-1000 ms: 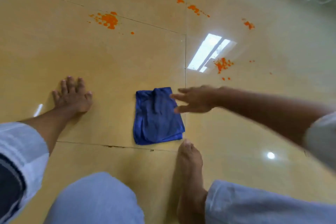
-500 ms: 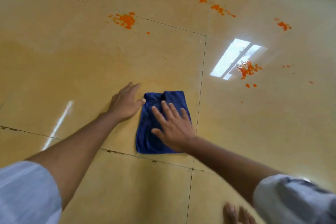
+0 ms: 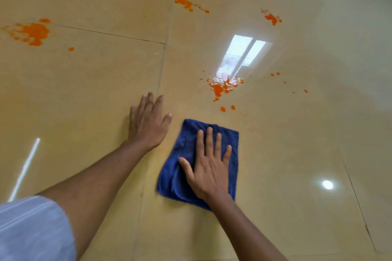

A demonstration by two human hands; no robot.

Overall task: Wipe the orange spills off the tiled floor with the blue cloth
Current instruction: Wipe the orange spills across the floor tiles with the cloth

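Right hand [image 3: 209, 170] flat, fingers straight, pressing cloth [image 3: 182, 167] on floor [image 3: 297, 154], near spill [image 3: 220, 89]. Left hand [image 3: 148, 122] flat, bracing. Risk: single pass smears orange; glossy tile, bracing palm may slip.

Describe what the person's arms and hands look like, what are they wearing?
Both hands are bare: no gloves, rings or watch show on the left hand or the right hand. The forearms are bare too. A light blue-grey sleeve with faint paler stripes covers the left upper arm, ending above the elbow. The right arm's sleeve is out of view.
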